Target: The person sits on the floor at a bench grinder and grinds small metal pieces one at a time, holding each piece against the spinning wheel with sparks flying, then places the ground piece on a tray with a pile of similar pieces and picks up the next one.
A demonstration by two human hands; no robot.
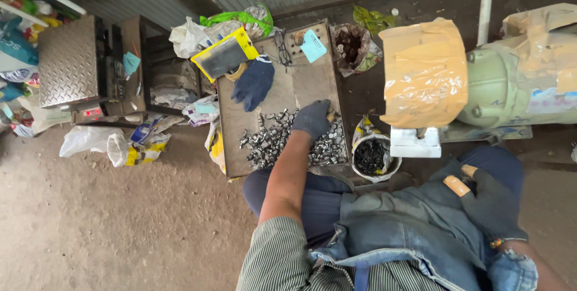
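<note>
My left hand [312,118], in a dark glove, reaches forward onto a heap of small shiny metal parts [270,141] spread on a flat metal tray [240,120]; its fingers curl down into the pile, and whether they hold a part is hidden. My right hand [484,198], also gloved, with worn orange fingertips, rests on a blue denim cloth [409,225] over my lap, fingers loosely bent and nothing visible in them. A spare dark blue glove [253,82] lies at the tray's far end.
A white bucket of dark bits [372,157] stands right of the tray. A green machine wrapped in tan tape [475,75] fills the right side. A platform scale [69,60] and plastic bags [114,144] lie left. A yellow-edged pouch [223,55] and glasses [282,48] lie beyond.
</note>
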